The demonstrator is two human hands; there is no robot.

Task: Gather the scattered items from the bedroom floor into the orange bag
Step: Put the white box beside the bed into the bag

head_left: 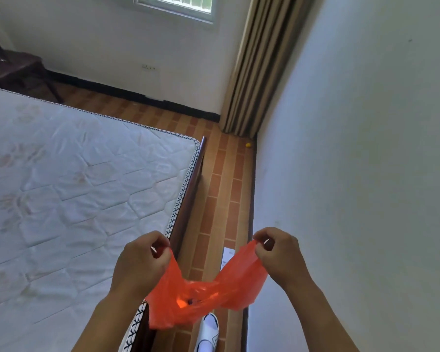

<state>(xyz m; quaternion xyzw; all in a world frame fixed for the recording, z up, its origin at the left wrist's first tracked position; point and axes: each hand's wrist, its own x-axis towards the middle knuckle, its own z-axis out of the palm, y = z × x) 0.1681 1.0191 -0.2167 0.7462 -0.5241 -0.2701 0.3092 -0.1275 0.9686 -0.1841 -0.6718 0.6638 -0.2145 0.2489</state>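
Currently both hands are up in front of the body, spreading the orange bag [206,290] between them. Left hand [140,260]: grip pinched on the bag's left handle, fingers curled around the plastic. Right hand [280,255]: grip pinched on the right handle, thumb and fingertips closed on the edge. The bag sags in a V between the two hands, mouth partly pulled apart; a dark spot shows through the plastic low down, and I cannot tell what it is.

The bag hangs over the narrow strip of brick-pattern floor [224,179] between the bed and the right-hand wall [353,148]. The mattress [74,186] is bare, quilted white, with a patterned edge trim, sitting in a dark wood frame.

On the floor: a white sheet of paper [228,255] just behind the bag, partly hidden by it; a small yellow item [248,145] far down the strip, near the wall and close to the foot of the beige curtain [259,72]. A white shoe [208,331] shows below the bag.

Far left: a dark wooden chair [13,69] by the back wall. A window [181,6] is at the top edge.
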